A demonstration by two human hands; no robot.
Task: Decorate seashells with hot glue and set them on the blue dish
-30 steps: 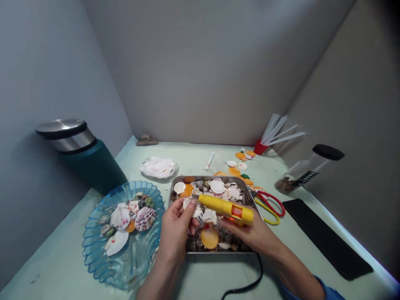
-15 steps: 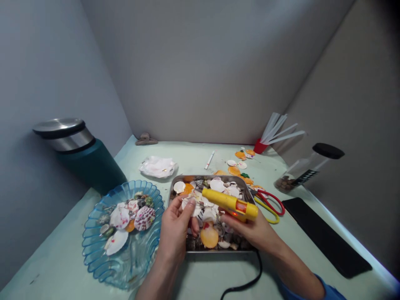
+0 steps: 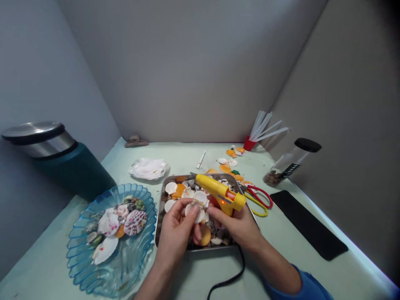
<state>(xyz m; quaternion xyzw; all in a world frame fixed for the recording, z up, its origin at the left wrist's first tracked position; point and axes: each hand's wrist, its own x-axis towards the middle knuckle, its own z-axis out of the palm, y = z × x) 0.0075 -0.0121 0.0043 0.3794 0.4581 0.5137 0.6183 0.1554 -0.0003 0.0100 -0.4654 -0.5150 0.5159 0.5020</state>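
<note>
My left hand [image 3: 178, 227] is closed, pinching a white seashell [image 3: 192, 211] between thumb and fingers over the metal tray. A yellow glue gun [image 3: 220, 192] is in my right hand [image 3: 242, 227], its nozzle pointing up and left, past the shell. The thumb and fingertips of that hand come close to the shell's right side; whether they touch it I cannot tell. Beneath both hands lies the metal tray [image 3: 158, 223], filled with white, orange and dark shells. From below the gun a black cord [image 3: 229, 281] runs over the front of the table.
A blue scalloped dish [image 3: 73, 246] with shells stands left, by a teal bottle [image 3: 73, 171]. Behind are a white packet [image 3: 148, 168] and a marker [image 3: 201, 159]. To the right are scissors [image 3: 262, 196], a red cup [image 3: 249, 143] of glue sticks, a jar [image 3: 287, 162] and a black slab [image 3: 308, 223].
My right hand has moved in toward the left, its fingertips now near the shell. The glue gun's nozzle has tilted upward, away from the shell. The whole view has shifted right.
</note>
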